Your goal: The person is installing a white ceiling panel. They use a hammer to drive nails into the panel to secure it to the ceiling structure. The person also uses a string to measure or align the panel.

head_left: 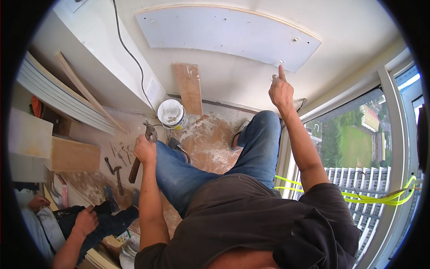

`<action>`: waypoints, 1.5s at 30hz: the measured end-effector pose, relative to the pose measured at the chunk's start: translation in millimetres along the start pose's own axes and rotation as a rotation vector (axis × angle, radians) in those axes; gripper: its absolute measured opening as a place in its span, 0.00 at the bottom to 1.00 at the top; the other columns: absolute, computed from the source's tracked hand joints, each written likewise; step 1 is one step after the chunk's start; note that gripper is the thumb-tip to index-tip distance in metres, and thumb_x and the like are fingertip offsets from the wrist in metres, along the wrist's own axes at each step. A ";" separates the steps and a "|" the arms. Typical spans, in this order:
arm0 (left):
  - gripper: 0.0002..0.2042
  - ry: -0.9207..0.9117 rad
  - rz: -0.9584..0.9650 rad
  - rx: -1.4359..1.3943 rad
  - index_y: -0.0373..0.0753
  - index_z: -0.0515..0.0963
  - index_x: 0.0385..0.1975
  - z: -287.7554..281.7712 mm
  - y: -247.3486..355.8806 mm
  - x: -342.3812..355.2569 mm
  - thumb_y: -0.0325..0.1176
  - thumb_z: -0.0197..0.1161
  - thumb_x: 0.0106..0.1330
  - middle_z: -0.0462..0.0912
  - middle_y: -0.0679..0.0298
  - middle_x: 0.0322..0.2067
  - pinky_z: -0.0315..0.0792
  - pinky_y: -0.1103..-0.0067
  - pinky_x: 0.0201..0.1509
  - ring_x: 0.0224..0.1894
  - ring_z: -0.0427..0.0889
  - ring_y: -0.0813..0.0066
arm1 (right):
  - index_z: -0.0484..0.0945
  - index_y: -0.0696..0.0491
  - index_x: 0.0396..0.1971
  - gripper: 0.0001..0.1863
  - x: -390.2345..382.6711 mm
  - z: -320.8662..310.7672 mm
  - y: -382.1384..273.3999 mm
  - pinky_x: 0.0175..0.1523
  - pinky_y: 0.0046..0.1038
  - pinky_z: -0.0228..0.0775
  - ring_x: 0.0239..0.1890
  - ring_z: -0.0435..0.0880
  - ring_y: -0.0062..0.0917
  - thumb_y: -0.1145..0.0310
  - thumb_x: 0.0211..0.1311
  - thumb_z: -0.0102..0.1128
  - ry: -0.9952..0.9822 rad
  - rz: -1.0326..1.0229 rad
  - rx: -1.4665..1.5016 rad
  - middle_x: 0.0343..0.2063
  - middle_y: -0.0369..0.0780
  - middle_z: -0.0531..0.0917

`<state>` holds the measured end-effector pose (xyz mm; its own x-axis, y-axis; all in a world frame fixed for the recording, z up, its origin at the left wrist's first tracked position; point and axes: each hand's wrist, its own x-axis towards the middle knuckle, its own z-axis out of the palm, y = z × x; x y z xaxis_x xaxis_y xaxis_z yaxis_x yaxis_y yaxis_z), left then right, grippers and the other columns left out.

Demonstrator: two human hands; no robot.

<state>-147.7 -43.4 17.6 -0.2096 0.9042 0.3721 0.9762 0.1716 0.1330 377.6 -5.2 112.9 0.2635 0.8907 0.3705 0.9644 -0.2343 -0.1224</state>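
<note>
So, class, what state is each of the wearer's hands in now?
Left hand: closed, holding a hammer.
Right hand: index finger extended toward the board; whether it holds anything cannot be told.

Dark short-sleeved shirt (251, 219) (rather rumpled), blue jeans (262, 141).

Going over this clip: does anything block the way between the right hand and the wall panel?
Nothing visible does. The right hand has its index finger at the lower edge of the pale panel; contact is hard to confirm. The wooden board and white bucket sit off to the left.
</note>
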 end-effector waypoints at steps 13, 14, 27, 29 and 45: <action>0.05 0.055 -0.015 -0.155 0.40 0.76 0.28 14.2 -15.0 -1.1 0.30 0.64 0.53 0.82 0.55 0.30 0.76 0.58 0.37 0.33 0.83 0.50 | 0.80 0.55 0.54 0.19 -45.1 4.1 -80.6 0.47 0.40 0.76 0.41 0.85 0.45 0.61 0.75 0.47 -0.204 -0.410 0.316 0.38 0.50 0.86; 0.05 0.040 -0.015 -0.168 0.40 0.76 0.28 13.4 -15.1 -0.8 0.30 0.64 0.53 0.82 0.55 0.30 0.76 0.58 0.37 0.33 0.83 0.50 | 0.80 0.56 0.54 0.19 -43.7 -3.7 -96.2 0.47 0.39 0.76 0.40 0.85 0.45 0.60 0.75 0.47 -0.219 -0.419 0.448 0.38 0.50 0.86; 0.06 0.022 -0.071 -0.191 0.40 0.76 0.29 9.5 -27.0 -6.6 0.31 0.62 0.52 0.81 0.56 0.30 0.76 0.60 0.37 0.33 0.83 0.53 | 0.82 0.56 0.34 0.16 -35.3 71.9 -201.7 0.42 0.46 0.76 0.34 0.85 0.49 0.60 0.71 0.52 -0.377 -0.742 0.169 0.32 0.49 0.86; 0.08 -0.007 -0.058 -0.192 0.41 0.76 0.31 10.0 -27.6 -2.0 0.31 0.63 0.52 0.81 0.55 0.31 0.75 0.60 0.37 0.34 0.83 0.53 | 0.84 0.53 0.31 0.15 -41.9 116.9 -176.8 0.40 0.45 0.78 0.34 0.86 0.47 0.59 0.69 0.53 -0.471 -0.690 0.001 0.30 0.48 0.86; 0.11 0.006 -0.510 -0.429 0.37 0.78 0.27 8.2 -64.0 0.6 0.39 0.67 0.54 0.84 0.50 0.29 0.77 0.59 0.40 0.35 0.84 0.45 | 0.62 0.66 0.66 0.42 -117.3 143.4 -176.8 0.53 0.45 0.75 0.48 0.85 0.48 0.54 0.59 0.66 -0.822 -0.422 0.114 0.43 0.52 0.86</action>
<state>-209.8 -50.6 1.8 -0.6408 0.7486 0.1704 0.6456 0.4054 0.6472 172.9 -12.3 -40.9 -0.2490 0.8997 -0.3584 0.9573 0.1725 -0.2320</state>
